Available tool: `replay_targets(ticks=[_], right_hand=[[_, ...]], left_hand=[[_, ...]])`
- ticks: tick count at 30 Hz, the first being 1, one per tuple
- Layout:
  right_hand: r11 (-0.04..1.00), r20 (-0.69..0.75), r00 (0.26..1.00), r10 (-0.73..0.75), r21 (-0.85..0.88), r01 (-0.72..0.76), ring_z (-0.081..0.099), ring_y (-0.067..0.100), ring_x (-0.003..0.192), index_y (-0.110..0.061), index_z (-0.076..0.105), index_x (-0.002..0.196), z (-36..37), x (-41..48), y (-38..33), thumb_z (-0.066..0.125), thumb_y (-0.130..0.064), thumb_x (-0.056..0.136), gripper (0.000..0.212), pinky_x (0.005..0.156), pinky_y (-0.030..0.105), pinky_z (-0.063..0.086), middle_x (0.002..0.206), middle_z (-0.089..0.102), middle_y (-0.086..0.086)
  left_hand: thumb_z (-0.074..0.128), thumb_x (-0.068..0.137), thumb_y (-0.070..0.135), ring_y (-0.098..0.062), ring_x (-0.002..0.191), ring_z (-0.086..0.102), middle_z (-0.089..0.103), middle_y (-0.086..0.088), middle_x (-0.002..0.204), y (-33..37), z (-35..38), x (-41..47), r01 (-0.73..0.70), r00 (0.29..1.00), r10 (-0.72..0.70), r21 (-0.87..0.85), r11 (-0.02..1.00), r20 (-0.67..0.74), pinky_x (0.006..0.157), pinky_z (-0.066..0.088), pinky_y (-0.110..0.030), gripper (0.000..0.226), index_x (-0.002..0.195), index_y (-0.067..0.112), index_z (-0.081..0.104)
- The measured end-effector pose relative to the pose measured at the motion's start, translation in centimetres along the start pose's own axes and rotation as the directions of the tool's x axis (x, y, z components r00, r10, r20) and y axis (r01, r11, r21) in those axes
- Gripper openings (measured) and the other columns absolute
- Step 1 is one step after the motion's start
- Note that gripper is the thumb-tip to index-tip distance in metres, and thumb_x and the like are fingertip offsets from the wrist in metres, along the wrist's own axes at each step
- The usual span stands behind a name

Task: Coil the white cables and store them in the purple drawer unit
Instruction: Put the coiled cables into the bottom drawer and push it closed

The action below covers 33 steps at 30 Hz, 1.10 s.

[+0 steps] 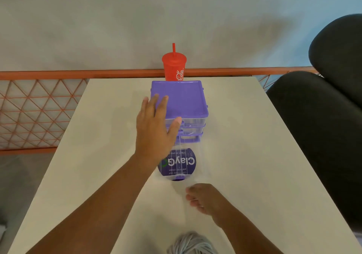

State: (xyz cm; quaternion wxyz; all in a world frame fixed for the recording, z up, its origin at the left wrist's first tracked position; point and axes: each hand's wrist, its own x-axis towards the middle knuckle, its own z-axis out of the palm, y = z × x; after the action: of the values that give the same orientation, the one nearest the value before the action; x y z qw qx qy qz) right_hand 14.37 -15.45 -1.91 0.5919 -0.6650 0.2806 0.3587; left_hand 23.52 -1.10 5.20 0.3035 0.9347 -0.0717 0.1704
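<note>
The purple drawer unit stands mid-table with clear drawers. Its bottom clear drawer is pulled out toward me, and a round purple sticker on the table shows through it. My left hand rests on the unit's top left corner with straight fingers, its thumb against the drawer fronts. My right hand is just in front of the pulled-out drawer, apart from it, with its fingers curled and nothing visible in them. A coiled bundle of white cables lies at the near table edge, partly cut off by the frame.
A red cup with a straw stands right behind the unit. The white table ends in an orange mesh railing at the left and back. A black chair sits close at the right.
</note>
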Motion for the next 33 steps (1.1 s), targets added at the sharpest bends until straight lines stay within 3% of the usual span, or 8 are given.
replay_targets(ticks=[2,6,9,12,15,19,25,33], right_hand=[[0.981,0.073,0.993,-0.089,-0.165,0.1,0.053,0.007,0.075,-0.022,0.058,0.085,-0.9,-1.5,1.5,0.061,-0.02,0.087,0.004,0.068,0.016,0.041,0.096,0.059,0.001],[0.906,0.209,0.939,-0.272,-0.273,0.324,0.054,0.007,0.098,-0.059,0.059,0.093,-2.7,-3.7,6.2,0.082,-0.056,0.043,0.055,0.079,0.015,0.048,0.113,0.054,-0.014],[0.744,0.315,0.893,-0.321,-0.5,0.444,0.045,0.0,0.111,-0.085,0.028,0.091,-2.8,-4.3,8.0,0.076,-0.027,0.073,0.077,0.092,0.011,0.04,0.118,0.036,-0.035],[0.598,0.337,0.852,-0.402,-0.608,0.522,0.036,0.004,0.128,-0.066,0.039,0.113,-1.9,-4.1,8.2,0.061,-0.018,0.086,0.059,0.109,0.022,0.027,0.129,0.038,-0.027],[0.484,0.327,0.83,-0.452,-0.692,0.536,0.034,0.005,0.129,-0.027,0.043,0.135,-1.3,-3.4,8.4,0.053,-0.012,0.089,0.049,0.108,0.018,0.021,0.14,0.041,-0.007],[0.417,0.303,0.833,-0.463,-0.755,0.506,0.042,0.016,0.123,-0.02,0.048,0.132,-1.2,-2.8,8.8,0.055,-0.016,0.089,0.044,0.102,0.02,0.026,0.131,0.049,0.002],[0.431,0.29,0.845,-0.449,-0.758,0.489,0.042,0.021,0.122,-0.014,0.048,0.132,-0.8,-3.7,8.7,0.048,-0.01,0.09,0.042,0.099,0.023,0.027,0.13,0.048,0.008],[0.418,0.283,0.849,-0.446,-0.773,0.477,0.048,0.025,0.115,-0.01,0.053,0.123,-0.1,-3.7,8.6,0.047,-0.003,0.085,0.039,0.096,0.028,0.034,0.123,0.055,0.01]], left_hand=[[0.042,0.084,0.05,-0.017,0.12,0.041,0.046,0.002,0.125,0.4,-0.4,-5.4,0.077,0.995,-0.066,-0.175,0.982,0.069,0.093,0.037,-0.021,0.06,0.132,0.015,0.046],[0.014,0.064,0.089,-0.003,0.108,0.038,0.04,0.017,0.116,-0.3,0.1,-16.6,0.219,0.843,-0.113,-0.142,0.965,0.526,0.094,0.028,-0.011,0.095,0.125,0.025,0.05],[0.004,0.042,0.099,-0.007,0.106,0.037,0.036,0.015,0.114,-1.3,0.8,-20.5,0.249,0.711,-0.199,0.024,0.968,0.674,0.09,0.029,-0.015,0.116,0.123,0.028,0.049],[0.035,0.06,0.08,-0.017,0.099,0.051,0.048,0.009,0.107,-1.6,1.6,-22.7,0.14,0.767,-0.2,0.145,0.979,0.609,0.078,0.038,-0.024,0.077,0.109,0.027,0.058],[0.028,0.064,0.07,-0.019,0.096,0.053,0.051,0.006,0.104,-1.4,1.5,-23.4,0.165,0.799,-0.248,0.196,0.966,0.548,0.076,0.043,-0.028,0.069,0.104,0.025,0.06],[0.014,0.058,0.072,-0.018,0.106,0.046,0.048,0.005,0.114,-0.9,1.1,-23.2,0.214,0.762,-0.323,0.253,0.944,0.562,0.086,0.038,-0.027,0.086,0.113,0.023,0.056],[0.053,0.083,0.052,-0.022,0.111,0.043,0.048,-0.001,0.118,-0.4,1.4,-23.3,0.217,0.746,-0.333,0.262,0.94,0.576,0.09,0.038,-0.031,0.05,0.118,0.016,0.055],[0.058,0.076,0.045,-0.022,0.107,0.046,0.051,0.0,0.113,0.2,1.8,-22.9,0.171,0.788,-0.31,0.295,0.94,0.532,0.084,0.041,-0.033,0.048,0.115,0.018,0.054]])
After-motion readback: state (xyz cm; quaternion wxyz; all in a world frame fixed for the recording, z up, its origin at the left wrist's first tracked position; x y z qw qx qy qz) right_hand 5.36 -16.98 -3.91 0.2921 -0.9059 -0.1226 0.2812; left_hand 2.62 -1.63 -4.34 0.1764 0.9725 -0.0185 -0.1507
